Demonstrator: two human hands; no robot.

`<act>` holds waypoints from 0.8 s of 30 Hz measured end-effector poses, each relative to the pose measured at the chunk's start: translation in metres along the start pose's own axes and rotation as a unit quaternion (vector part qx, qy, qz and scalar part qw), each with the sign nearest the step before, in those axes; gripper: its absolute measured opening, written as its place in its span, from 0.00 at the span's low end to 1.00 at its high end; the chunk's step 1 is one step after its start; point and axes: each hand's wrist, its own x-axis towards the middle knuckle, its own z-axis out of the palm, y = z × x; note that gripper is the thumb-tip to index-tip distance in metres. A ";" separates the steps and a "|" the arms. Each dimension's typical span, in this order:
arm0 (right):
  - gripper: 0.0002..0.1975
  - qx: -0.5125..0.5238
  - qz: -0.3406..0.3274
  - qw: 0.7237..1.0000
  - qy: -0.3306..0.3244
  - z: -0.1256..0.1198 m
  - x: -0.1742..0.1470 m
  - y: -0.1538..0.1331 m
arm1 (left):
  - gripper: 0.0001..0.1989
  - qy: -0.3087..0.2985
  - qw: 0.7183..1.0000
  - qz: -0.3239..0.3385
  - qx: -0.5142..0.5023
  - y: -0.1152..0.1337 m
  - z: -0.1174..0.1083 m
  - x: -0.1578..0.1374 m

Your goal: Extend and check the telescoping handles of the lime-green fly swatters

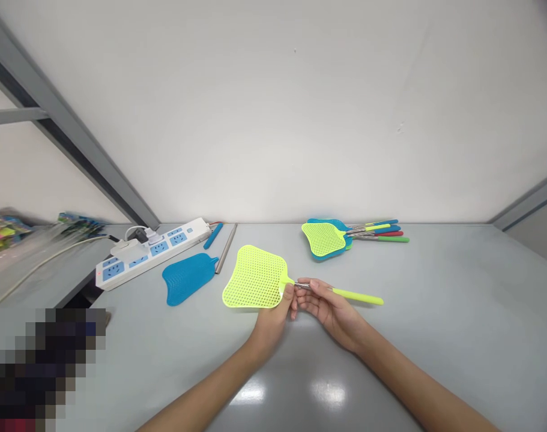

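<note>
- A pale wall stands behind a grey worktop; blocky pixels mask the lower left corner.
- The yellow swatter is held above the worktop's middle, its head to the left, its grip to the right.
- The left hand is closed at its neck, thumb in front; the swatter's head hides part of the fingers.
- The right hand pinches the metal shaft between thumb and forefinger, other fingers loosely curled, covering part of it.
- Behind, right, swatters overlap in a pile; the lower heads are mostly covered, their number unclear.
- Left lie a blue head, a rod and a blue tube, near a power strip.
- Bags at far left are blurred.
</note>
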 end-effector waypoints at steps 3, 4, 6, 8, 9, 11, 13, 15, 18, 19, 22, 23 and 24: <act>0.11 -0.001 -0.002 1.000 -0.001 0.000 0.000 0.000 | 0.17 0.005 0.999 -0.004 -0.046 0.000 0.001 0.000; 0.11 -0.001 -0.003 1.000 0.001 0.000 0.000 0.000 | 0.17 0.003 0.998 -0.007 -0.066 0.001 0.001 0.000; 0.11 0.001 -0.008 1.000 0.006 -0.001 0.000 0.000 | 0.16 -0.011 0.994 -0.016 -0.107 0.002 0.002 0.000; 0.12 0.002 -0.013 1.000 0.008 -0.002 0.000 -0.001 | 0.15 -0.028 0.990 -0.024 -0.137 0.003 0.001 0.000; 0.12 0.003 -0.015 1.000 0.007 -0.003 0.000 -0.002 | 0.14 -0.034 0.988 -0.027 -0.145 0.003 0.001 0.000; 0.12 0.003 -0.017 1.000 0.005 -0.003 0.001 -0.002 | 0.13 -0.038 0.987 -0.027 -0.153 0.004 0.001 0.001; 0.13 0.003 -0.017 1.000 0.006 -0.003 0.001 -0.002 | 0.13 -0.038 0.987 -0.024 -0.157 0.005 0.000 0.001; 0.13 0.003 -0.016 1.000 0.008 -0.003 0.001 -0.002 | 0.13 -0.041 0.986 -0.020 -0.160 0.005 0.000 0.001; 0.14 0.005 -0.015 1.000 0.011 -0.003 0.001 -0.002 | 0.14 -0.046 0.986 -0.019 -0.161 0.006 -0.001 0.001; 0.14 0.006 -0.015 1.000 0.012 -0.003 0.001 -0.002 | 0.14 -0.046 0.986 -0.018 -0.159 0.006 -0.001 0.001; 0.14 0.007 -0.018 1.000 0.012 -0.003 0.001 -0.002 | 0.15 -0.045 0.987 -0.019 -0.156 0.006 -0.001 0.001; 0.14 0.007 -0.018 1.000 0.011 -0.004 0.001 -0.002 | 0.15 -0.045 0.986 -0.019 -0.156 0.005 -0.001 0.001; 0.14 0.008 -0.018 1.000 0.010 -0.004 0.001 -0.002 | 0.15 -0.046 0.986 -0.020 -0.158 0.005 -0.001 0.001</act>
